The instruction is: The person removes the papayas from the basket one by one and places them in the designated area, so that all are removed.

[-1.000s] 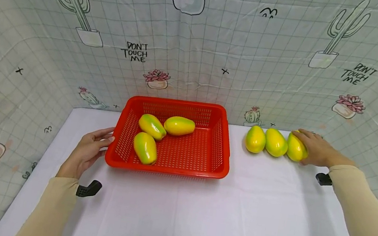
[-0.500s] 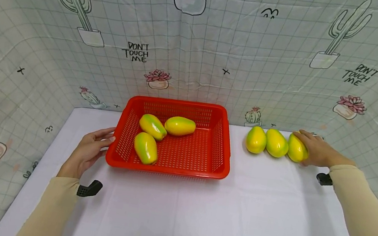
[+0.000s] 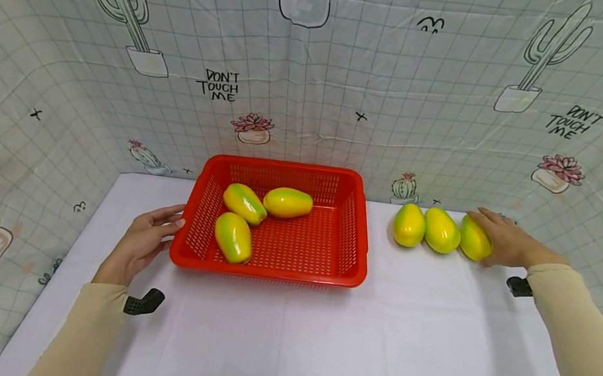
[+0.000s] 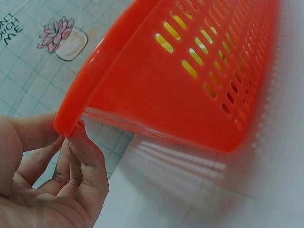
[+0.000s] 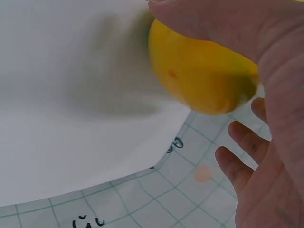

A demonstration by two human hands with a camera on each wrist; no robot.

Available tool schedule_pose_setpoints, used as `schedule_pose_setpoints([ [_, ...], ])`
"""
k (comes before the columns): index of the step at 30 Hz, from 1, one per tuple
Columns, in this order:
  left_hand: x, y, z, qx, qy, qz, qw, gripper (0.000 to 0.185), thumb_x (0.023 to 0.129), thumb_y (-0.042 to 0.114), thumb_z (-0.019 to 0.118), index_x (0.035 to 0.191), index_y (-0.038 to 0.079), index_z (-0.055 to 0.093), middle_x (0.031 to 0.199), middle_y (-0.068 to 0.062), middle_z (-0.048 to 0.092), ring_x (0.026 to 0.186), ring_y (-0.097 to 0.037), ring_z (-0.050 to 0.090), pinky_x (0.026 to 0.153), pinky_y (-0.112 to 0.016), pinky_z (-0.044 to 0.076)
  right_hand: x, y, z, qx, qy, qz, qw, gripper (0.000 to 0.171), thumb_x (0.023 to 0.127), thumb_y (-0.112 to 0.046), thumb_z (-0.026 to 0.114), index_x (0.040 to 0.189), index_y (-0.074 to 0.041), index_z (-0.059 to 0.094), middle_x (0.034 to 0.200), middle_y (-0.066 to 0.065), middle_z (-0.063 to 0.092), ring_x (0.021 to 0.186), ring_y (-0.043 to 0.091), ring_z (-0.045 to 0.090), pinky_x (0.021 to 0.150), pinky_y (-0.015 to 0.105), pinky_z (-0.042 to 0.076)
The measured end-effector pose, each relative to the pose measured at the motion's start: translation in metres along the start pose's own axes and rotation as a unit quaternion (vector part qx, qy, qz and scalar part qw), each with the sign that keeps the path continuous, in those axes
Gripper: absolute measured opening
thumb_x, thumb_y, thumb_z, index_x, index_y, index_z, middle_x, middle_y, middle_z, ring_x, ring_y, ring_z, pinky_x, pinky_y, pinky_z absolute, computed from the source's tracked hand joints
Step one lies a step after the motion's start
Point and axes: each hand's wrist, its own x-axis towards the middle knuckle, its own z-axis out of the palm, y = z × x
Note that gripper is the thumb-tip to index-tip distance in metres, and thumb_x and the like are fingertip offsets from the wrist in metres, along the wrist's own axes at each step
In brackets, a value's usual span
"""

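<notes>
Two different grips show. Fingers and thumb of the right hand hold one fruit, the thumb on its near side and the fingers over the far side; probably such a wide grip suits its round, glossy skin, which may slip easily. In the right wrist view, some fingertips stand apart from the skin. Whether this fruit rests on the desk or is slightly raised, I cannot tell.

The left hand pinches only the rim of the red basket, at its left side; this narrow hold seems enough to keep a light basket steady, and it leaves the top open.

Beside the held fruit lie the middle fruit and the inner fruit, in one row to the right of the basket, near the back edge, perhaps for easy reach by the right hand. Inside the basket, the long fruit, the striped fruit and the front fruit lie close together, mostly toward the left; its walls prevent them from rolling away.

Behind everything hangs a cactus-printed cloth.
</notes>
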Motion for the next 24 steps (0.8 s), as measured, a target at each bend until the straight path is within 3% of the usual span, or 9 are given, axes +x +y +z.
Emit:
schedule_pose_setpoints([
  [11,0.0,-0.001,-0.001,0.004,0.004,0.0,1.0,0.06,0.11,0.018,0.057,0.166,0.009,0.035,0.146,-0.01,0.046,0.1,-0.005,0.06,0.08,-0.018,0.057,-0.001,-0.033,-0.028,-0.056,0.064,-0.06,0.995,0.112,0.071,-0.013,0.098,0.159,-0.003,0.031,0.163,0.035,0.023,0.138,0.066,0.033,0.108,0.083,0.03],
  [24,-0.001,0.0,0.0,0.003,0.004,0.0,1.0,0.06,0.11,0.016,0.057,0.165,0.009,0.036,0.149,-0.012,0.044,0.1,-0.006,0.059,0.08,-0.018,0.056,0.003,-0.095,-0.06,-0.079,0.119,-0.138,0.98,0.111,0.071,-0.014,0.1,0.161,-0.005,0.035,0.167,0.028,0.028,0.143,0.059,0.035,0.115,0.076,0.028],
])
